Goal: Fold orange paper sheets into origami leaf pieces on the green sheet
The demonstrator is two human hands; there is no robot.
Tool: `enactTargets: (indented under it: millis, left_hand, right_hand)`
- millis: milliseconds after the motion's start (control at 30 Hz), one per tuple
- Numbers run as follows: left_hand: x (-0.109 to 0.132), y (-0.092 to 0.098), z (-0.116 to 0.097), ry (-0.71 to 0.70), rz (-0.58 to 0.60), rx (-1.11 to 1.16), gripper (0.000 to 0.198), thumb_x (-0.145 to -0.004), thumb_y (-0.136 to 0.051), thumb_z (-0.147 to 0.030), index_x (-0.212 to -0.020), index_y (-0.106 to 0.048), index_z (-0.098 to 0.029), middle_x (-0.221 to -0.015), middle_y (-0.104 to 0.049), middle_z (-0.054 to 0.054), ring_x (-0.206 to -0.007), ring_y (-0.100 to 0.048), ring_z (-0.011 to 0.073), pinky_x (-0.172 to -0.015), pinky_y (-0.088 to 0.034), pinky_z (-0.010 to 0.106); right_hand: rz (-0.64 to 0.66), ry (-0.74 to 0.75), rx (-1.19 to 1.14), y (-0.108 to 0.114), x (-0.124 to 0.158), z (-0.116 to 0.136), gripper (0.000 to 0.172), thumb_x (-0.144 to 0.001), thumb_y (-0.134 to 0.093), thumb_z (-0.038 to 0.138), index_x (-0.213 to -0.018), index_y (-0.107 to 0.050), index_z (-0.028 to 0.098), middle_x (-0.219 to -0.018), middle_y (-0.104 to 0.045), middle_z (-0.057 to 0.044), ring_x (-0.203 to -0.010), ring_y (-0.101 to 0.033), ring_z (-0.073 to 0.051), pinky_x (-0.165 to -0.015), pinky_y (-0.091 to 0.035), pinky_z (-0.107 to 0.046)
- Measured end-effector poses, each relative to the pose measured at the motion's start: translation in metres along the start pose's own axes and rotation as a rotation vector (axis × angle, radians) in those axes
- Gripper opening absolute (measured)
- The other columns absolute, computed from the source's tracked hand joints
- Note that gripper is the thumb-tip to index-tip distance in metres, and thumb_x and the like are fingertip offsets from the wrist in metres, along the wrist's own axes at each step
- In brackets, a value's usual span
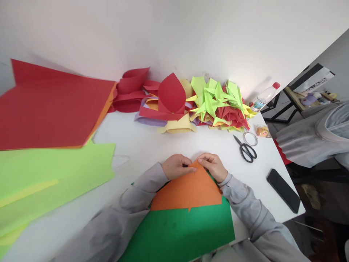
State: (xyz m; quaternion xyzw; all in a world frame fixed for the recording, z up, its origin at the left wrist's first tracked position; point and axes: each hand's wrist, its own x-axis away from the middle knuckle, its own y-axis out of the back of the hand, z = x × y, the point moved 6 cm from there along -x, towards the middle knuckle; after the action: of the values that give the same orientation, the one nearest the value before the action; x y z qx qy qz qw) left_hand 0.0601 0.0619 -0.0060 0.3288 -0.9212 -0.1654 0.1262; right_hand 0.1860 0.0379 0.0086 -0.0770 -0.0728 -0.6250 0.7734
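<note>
An orange sheet of paper (185, 191) with a pointed top lies over a green sheet of paper (188, 233) at the table's front edge. My left hand (177, 167) grips the orange paper near its point, the thumb lying on top. On the other side of that point, my right hand (213, 166) pinches the same paper between thumb and fingers. A small tab sticks out from the orange paper's lower edge, over the green. Behind my hands stand several red, purple and cream paper shapes (172, 95).
Large red sheets (51, 112) and light green sheets (68, 171) cover the left side. Folded green and red paper pieces (218, 102) are heaped at the back. Scissors (246, 151), a tape roll (250, 138), a bottle (265, 97) and a black phone (283, 190) lie to the right.
</note>
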Motion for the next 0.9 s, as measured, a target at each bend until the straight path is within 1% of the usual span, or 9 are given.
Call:
enactTargets:
  millis: [233,500,700,833,900]
  left_hand:
    - [-0.0004,-0.0004,0.0000,-0.010,-0.005,-0.001,0.045,-0.077,-0.052,-0.052,-0.050,-0.045,-0.016,-0.049,-0.028,-0.006,-0.050,-0.027,0.0083,-0.046,-0.020,0.021]
    - [-0.0006,0.0006,-0.0016,0.010,0.000,-0.026,0.047,-0.075,-0.054,-0.051,-0.046,-0.038,-0.017,-0.047,-0.025,-0.006,-0.048,-0.026,0.0079,-0.046,-0.019,0.022]
    - [0.0003,-0.0004,-0.0023,0.013,0.007,-0.039,0.045,-0.076,-0.052,-0.052,-0.050,-0.046,-0.016,-0.047,-0.030,-0.006,-0.049,-0.029,0.0086,-0.046,-0.020,0.022]
    - [-0.0007,-0.0007,-0.0014,0.024,0.012,-0.056,0.045,-0.074,-0.052,-0.051,-0.048,-0.040,-0.017,-0.048,-0.028,-0.006,-0.049,-0.027,0.0084,-0.047,-0.019,0.022]
    - [-0.0011,-0.0007,-0.0010,0.028,0.013,-0.059,0.045,-0.074,-0.052,-0.050,-0.047,-0.039,-0.017,-0.048,-0.026,-0.006,-0.049,-0.026,0.0084,-0.047,-0.019,0.023]
  right_hand:
    - [-0.024,0.049,0.043,-0.0002,0.0003,0.0032,0.039,-0.069,-0.068,0.056,-0.071,-0.064,0.018,-0.064,-0.062,0.000,-0.060,-0.052,-0.012,-0.061,-0.043,-0.025]
    - [-0.020,0.055,0.071,-0.0003,0.0007,0.0048,0.037,-0.071,-0.067,0.054,-0.072,-0.062,0.017,-0.064,-0.059,0.002,-0.059,-0.049,-0.011,-0.060,-0.041,-0.025]
    - [0.015,0.020,0.057,-0.0023,0.0010,0.0020,0.039,-0.073,-0.064,0.056,-0.071,-0.060,0.017,-0.058,-0.052,0.003,-0.053,-0.043,-0.010,-0.053,-0.036,-0.023]
    - [0.003,0.045,0.080,-0.0031,0.0007,0.0018,0.041,-0.070,-0.066,0.058,-0.070,-0.058,0.017,-0.060,-0.053,0.003,-0.055,-0.044,-0.010,-0.054,-0.037,-0.023]
    - [-0.009,0.062,0.095,-0.0029,0.0006,0.0021,0.041,-0.071,-0.065,0.057,-0.069,-0.058,0.017,-0.060,-0.052,0.004,-0.056,-0.044,-0.009,-0.056,-0.037,-0.023]
